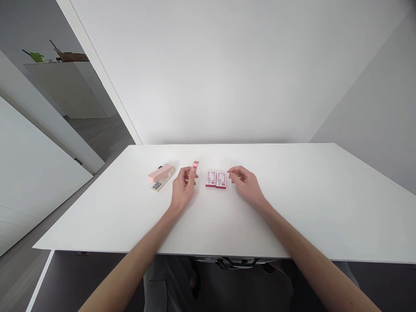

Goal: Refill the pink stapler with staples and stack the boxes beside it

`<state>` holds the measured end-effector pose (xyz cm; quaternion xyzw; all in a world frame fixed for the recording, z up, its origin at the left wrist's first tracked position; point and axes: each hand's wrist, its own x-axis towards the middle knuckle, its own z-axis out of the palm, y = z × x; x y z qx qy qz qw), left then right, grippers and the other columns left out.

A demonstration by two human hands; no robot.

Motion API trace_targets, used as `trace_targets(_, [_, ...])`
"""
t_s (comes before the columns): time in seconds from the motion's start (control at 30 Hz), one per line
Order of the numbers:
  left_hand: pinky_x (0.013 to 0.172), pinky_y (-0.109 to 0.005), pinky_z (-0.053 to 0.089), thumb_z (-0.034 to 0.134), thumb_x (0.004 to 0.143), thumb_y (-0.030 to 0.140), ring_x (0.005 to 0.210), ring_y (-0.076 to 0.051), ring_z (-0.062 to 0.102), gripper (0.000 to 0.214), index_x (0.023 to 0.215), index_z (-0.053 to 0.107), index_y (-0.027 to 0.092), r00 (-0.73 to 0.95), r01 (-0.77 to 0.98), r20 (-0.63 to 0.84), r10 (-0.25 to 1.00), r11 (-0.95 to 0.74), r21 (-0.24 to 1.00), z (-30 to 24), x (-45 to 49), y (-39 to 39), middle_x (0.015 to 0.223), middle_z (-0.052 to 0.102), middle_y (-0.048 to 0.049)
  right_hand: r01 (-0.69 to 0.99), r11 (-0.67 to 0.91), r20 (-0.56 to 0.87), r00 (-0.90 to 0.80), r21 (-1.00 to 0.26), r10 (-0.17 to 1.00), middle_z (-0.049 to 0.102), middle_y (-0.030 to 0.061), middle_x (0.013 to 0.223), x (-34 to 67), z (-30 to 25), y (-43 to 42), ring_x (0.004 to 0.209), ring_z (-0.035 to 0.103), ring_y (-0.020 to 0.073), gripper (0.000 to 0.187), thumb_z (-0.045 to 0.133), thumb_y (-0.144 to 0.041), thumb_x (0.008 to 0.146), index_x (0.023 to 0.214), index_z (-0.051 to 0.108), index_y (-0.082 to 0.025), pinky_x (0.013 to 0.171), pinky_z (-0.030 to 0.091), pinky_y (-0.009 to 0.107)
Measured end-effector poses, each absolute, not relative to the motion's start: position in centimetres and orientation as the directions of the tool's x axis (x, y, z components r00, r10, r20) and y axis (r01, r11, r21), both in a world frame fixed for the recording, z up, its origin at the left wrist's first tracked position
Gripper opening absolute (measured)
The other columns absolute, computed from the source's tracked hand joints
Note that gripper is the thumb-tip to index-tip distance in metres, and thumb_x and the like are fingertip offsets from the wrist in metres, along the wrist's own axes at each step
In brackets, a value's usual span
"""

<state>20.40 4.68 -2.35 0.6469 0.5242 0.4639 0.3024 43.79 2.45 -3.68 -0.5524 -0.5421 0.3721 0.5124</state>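
Note:
My left hand [183, 184] rests over the white table, thumb and fingers closed on a small pink item [195, 164]. Only its upper end shows above the thumb, so its kind is unclear. Just left of that hand lies a stapler with a pink top [161, 173] and a cream base [157, 186], its top arm raised at an angle. Two small white-and-red boxes stand side by side between my hands, a left box [211, 179] and a right box [221, 180]. Beside the right box, my right hand [246, 182] has loosely curled fingers, slightly apart, with nothing visible in them.
The white table [308, 203] meets a plain wall [227, 78] along its far edge. Its near edge runs in front of my legs. At the left, beyond the wall's end, a white cabinet [65, 86] carries some objects on top.

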Motion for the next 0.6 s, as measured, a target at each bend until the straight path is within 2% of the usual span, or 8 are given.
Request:
trace_targets(0.17, [0.063, -0.030, 0.051, 0.058, 0.097, 0.062, 0.078, -0.017, 0.065, 0.041, 0.112, 0.064, 0.024, 0.054, 0.462, 0.323, 0.945, -0.310, 0.831, -2.7, 20.6, 4.7, 0.104, 0.074, -0.0048, 0.328, 0.193, 0.241, 0.109, -0.925, 0.964, 0.073, 0.0060, 0.108, 43.5, -4.1, 2.3, 0.087, 0.062, 0.0219, 0.021, 0.062, -0.041, 0.092, 0.104, 0.069, -0.026, 0.074, 0.048, 0.036])
trace_targets(0.33, [0.080, -0.036, 0.055, 0.071, 0.092, 0.051, 0.095, -0.020, 0.068, 0.036, 0.116, 0.064, 0.025, 0.189, 0.557, 0.425, 0.885, -0.453, 0.696, -2.9, 20.9, 4.5, 0.113, 0.073, -0.0041, 0.414, 0.281, 0.327, 0.041, -0.866, 0.944, 0.071, 0.0059, 0.116, 43.4, -4.6, 2.4, 0.094, 0.063, 0.0226, 0.020, 0.060, -0.037, 0.094, 0.110, 0.066, -0.026, 0.079, 0.049, 0.038])
trace_targets(0.47, [0.083, -0.037, 0.056, 0.072, 0.092, 0.049, 0.095, -0.021, 0.068, 0.033, 0.113, 0.065, 0.024, 0.206, 0.560, 0.435, 0.877, -0.470, 0.683, -2.8, 21.0, 4.4, 0.111, 0.073, -0.0044, 0.505, 0.361, 0.408, -0.018, -0.784, 0.913, 0.067, 0.0068, 0.119, 43.4, -5.2, 2.6, 0.103, 0.063, 0.0243, 0.020, 0.060, -0.033, 0.094, 0.112, 0.066, -0.027, 0.087, 0.050, 0.040])
trace_targets(0.6, [0.083, -0.037, 0.056, 0.069, 0.094, 0.051, 0.095, -0.021, 0.068, 0.033, 0.113, 0.065, 0.024, 0.194, 0.568, 0.424, 0.885, -0.454, 0.686, -2.8, 21.0, 4.3, 0.110, 0.073, -0.0048, 0.536, 0.376, 0.415, -0.052, -0.756, 0.908, 0.064, 0.0082, 0.126, 43.3, -5.4, 2.5, 0.112, 0.062, 0.0263, 0.028, 0.064, -0.035, 0.093, 0.120, 0.066, -0.028, 0.094, 0.050, 0.042])
